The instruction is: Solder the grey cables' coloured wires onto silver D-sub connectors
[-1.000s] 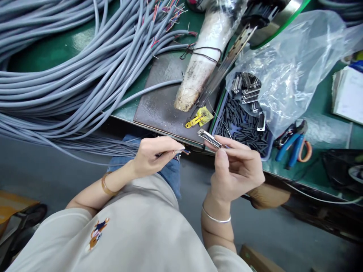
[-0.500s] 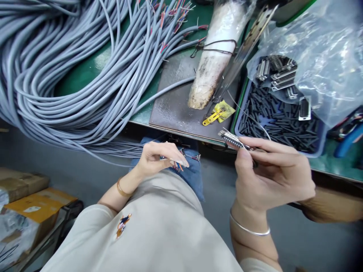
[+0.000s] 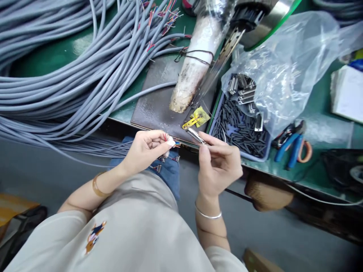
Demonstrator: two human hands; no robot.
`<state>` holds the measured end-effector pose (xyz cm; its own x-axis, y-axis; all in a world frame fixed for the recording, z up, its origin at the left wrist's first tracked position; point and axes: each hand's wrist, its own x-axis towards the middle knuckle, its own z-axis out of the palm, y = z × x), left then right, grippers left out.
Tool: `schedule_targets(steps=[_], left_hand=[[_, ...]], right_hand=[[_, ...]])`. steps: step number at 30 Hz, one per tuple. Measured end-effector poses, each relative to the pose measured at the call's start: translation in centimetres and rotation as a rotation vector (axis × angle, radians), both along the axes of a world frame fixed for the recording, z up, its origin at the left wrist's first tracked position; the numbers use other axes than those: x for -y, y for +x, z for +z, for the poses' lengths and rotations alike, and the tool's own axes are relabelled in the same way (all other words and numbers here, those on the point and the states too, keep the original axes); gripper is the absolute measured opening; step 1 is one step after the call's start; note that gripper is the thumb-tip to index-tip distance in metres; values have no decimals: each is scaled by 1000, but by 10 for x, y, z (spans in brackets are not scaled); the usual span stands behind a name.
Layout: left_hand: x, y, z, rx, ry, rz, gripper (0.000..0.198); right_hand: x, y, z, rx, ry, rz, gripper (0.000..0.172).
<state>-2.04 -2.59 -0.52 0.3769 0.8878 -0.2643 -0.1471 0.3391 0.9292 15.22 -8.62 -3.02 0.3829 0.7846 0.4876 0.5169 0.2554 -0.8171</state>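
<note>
My left hand (image 3: 151,148) is closed in a pinch on a small bundle of coloured wires (image 3: 177,144), whose ends stick out past the thumb. Just to its right, my right hand (image 3: 219,162) grips a metal multi-pin connector (image 3: 195,135) between thumb and fingers, its pin row facing the wires. A small gap separates connector and wires. Below my left hand, several wired connectors (image 3: 157,168) rest on my lap. Beyond the connector, a yellow perforated strip (image 3: 191,121) lies on a dark board (image 3: 150,105).
Grey cables (image 3: 70,100) cover the table's left. A wrapped white cylinder (image 3: 189,75) angles over the board. To the right stand a blue bin (image 3: 268,145) of black tubes and connectors, a plastic bag (image 3: 289,68), and blue-handled pliers (image 3: 295,149).
My hands have come closer together. The connector in my right hand is now beside the wires in my left, which has risen towards the table edge. The view has shifted right.
</note>
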Motion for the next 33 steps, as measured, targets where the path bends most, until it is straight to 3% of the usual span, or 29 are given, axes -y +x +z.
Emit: schedule_targets(steps=[9,19,29,33], left_hand=[[-11,15,1,85,71,55,23],[-15,19,3,44,121,99,18],[-10,13,-6,65,-19,-11,20],[-9,8,-9,64,-22,-33,19]], right_hand=[[-13,-1,-1,-76,-5,123,12],[-19,2,-3,-53,-9,174,12],[-8,3,-7,-42,-10,180,9],[-10,4,-5,22,-28,93,8]])
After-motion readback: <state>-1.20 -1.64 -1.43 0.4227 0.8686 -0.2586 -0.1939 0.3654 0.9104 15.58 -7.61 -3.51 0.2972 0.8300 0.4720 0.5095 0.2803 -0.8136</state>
